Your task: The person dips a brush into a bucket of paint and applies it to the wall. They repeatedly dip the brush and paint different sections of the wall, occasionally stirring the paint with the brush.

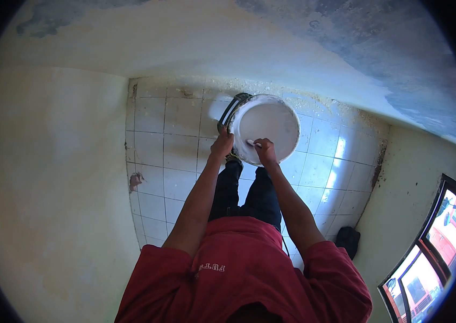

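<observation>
A large round bucket (pixel 294 141) with a whitish rim holds a pale, smooth substance. At its left side my left hand (pixel 222 144) is closed on the bucket's edge. Over the near part of the bucket, my right hand (pixel 265 151) grips a small white tool (pixel 251 142), whose lower end is too small to make out. Behind the bucket's left edge a dark object with a light stripe (pixel 231 112) shows in part.
Pale floor tiles (pixel 180 151) lie around the bucket, with debris along the wall's foot. A patchy wall (pixel 346 48) rises beyond. On the right are a dark bag-like object (pixel 348 241) and a dark-framed window (pixel 421 245). My legs stand just below the bucket.
</observation>
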Demonstrator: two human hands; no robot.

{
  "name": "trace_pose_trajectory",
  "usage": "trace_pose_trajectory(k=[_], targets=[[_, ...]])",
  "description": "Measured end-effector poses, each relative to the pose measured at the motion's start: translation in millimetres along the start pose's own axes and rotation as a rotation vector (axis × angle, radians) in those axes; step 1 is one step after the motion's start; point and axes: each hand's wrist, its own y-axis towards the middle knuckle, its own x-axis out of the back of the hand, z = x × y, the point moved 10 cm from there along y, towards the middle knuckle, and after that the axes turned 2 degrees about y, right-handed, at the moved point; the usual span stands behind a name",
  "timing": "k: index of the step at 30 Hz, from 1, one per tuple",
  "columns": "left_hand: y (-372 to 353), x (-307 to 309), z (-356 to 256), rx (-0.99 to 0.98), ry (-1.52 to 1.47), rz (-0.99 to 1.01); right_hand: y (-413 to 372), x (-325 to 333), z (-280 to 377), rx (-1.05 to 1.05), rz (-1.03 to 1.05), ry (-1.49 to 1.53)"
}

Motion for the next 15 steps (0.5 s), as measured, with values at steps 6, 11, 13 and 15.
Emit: trace_pose_trajectory(k=[6,11,13,15], targets=[[-24.3,18.9,-11.7,0.195,-0.205,0.014,1.5,-0.3,-8.6,-0.016,0.003,0.053],[-70.3,69.4,-47.5,0.110,-0.040,-0.339,0.1,26.4,-11.4,-0.131,-0.104,0.137],[-78.9,62.3,-47.0,0.085,-0.038,-0.341,-2.6,39.8,-11.5,-0.126,-0.164,0.156],[-88.0,62.2,-52.4,0.060,-0.035,-0.343,-2.6,48.1,-7.9,-0.100,-0.177,0.120]])
